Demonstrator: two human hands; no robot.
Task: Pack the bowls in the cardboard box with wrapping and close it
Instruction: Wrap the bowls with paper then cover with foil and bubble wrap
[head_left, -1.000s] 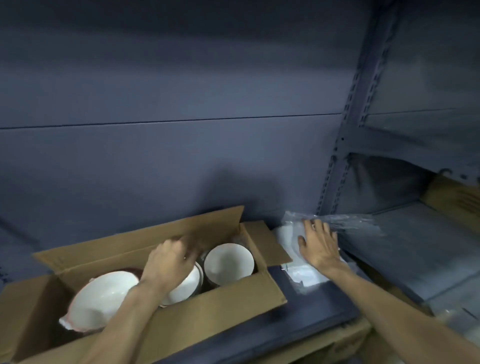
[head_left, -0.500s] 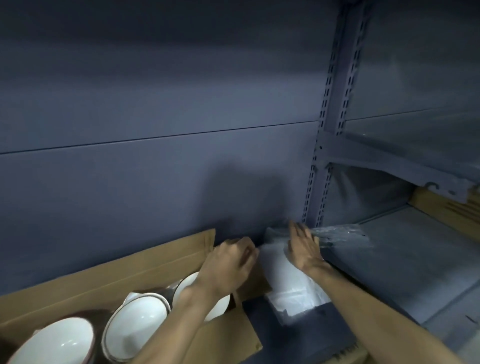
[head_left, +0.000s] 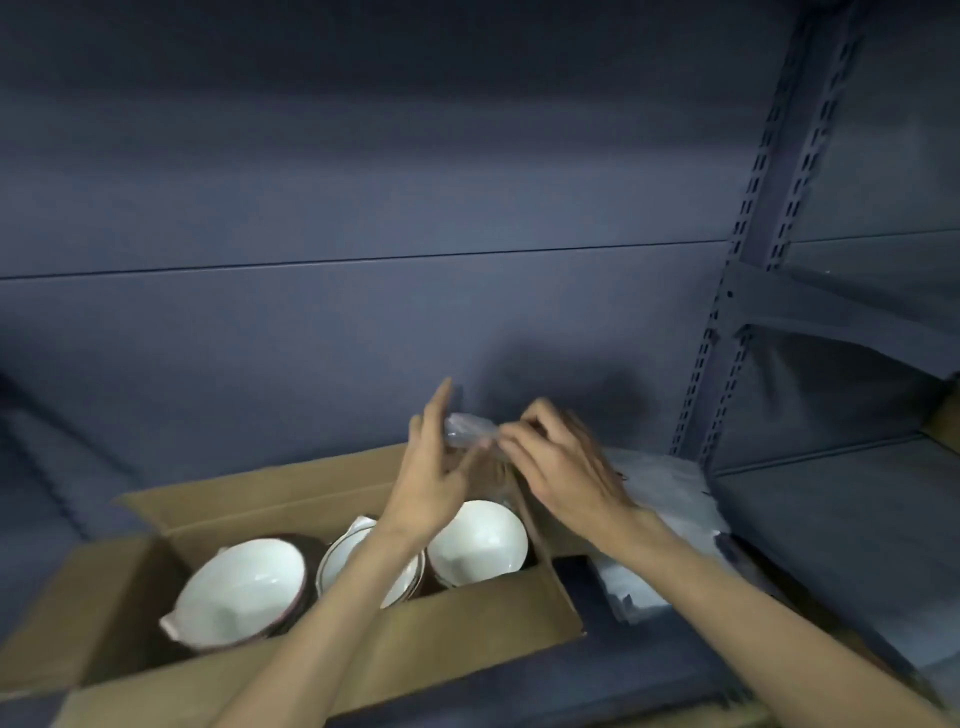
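An open brown cardboard box (head_left: 322, 631) sits on the dark blue shelf (head_left: 831, 519), its flaps folded outward. Inside stand three white ceramic bowls: a large bowl with a dark rim and a pouring lip (head_left: 239, 592) at the left, a middle bowl with a thin gold rim (head_left: 345, 553) partly hidden by the left forearm, and a plain white bowl (head_left: 478, 538) at the right end.

Both hands are raised above the far right corner of the box. Between them they hold a sheet of clear plastic wrapping (head_left: 467, 431). The left hand (head_left: 434, 480) pinches it with thumb and a curled finger while its other fingers stand straight up and apart. The right hand (head_left: 558, 467) is blurred by motion; its fingers are curled together on the sheet's right edge.

Half a second ago the right hand lay flat on the pile of white and clear wrapping sheets (head_left: 660, 519) just right of the box, and the left hand was reaching across toward it. Now both hands have lifted off the pile and come together over the box with one sheet. A second ago the left hand was down among the bowls. The bowls themselves have not shifted in the box.

Slotted grey metal uprights (head_left: 763, 218) rise at the far right.
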